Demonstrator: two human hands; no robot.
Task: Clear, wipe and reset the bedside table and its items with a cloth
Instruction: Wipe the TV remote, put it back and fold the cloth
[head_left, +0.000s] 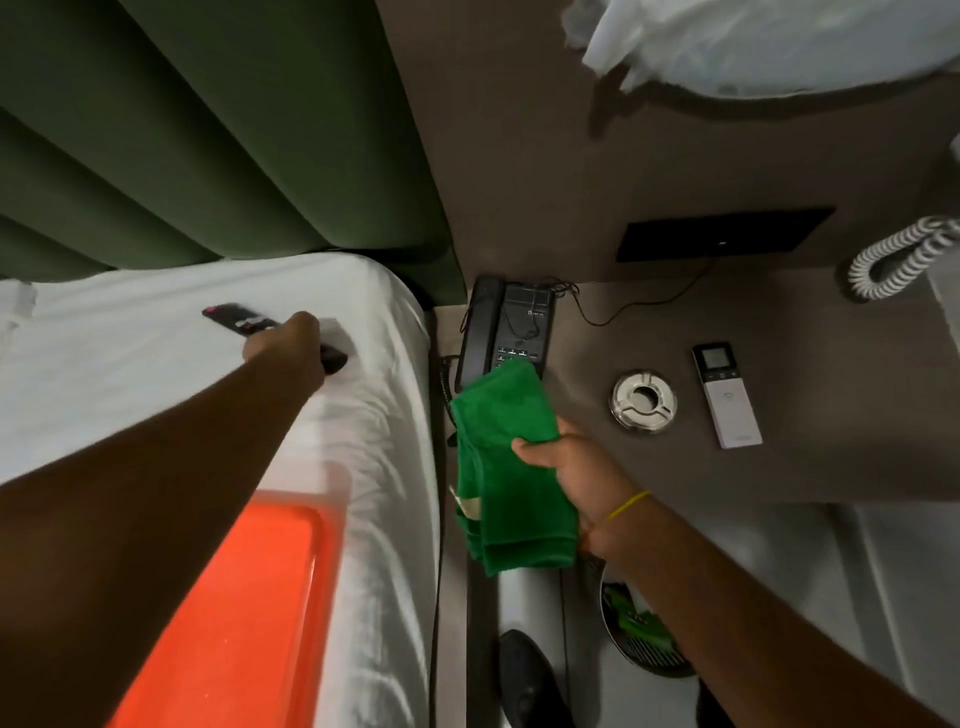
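My left hand (291, 345) reaches out over the white bed sheet (130, 364) and grips a long black TV remote (239, 322) low above the sheet. My right hand (566, 470) holds a folded green cloth (501, 462) over the near left edge of the grey-brown bedside table (675, 467); the cloth covers the front of a black telephone (506, 325). On the table lie a round glass ashtray (644, 401) and, right of it, a white remote with a small screen (724, 392).
A green padded headboard (208, 130) rises behind the bed. An orange strip (234, 613) lies on the sheet near me. A black wall panel (722, 234), a coiled white cord (904, 260) and a white lampshade (779, 41) are at right. A bin (644, 634) stands on the floor.
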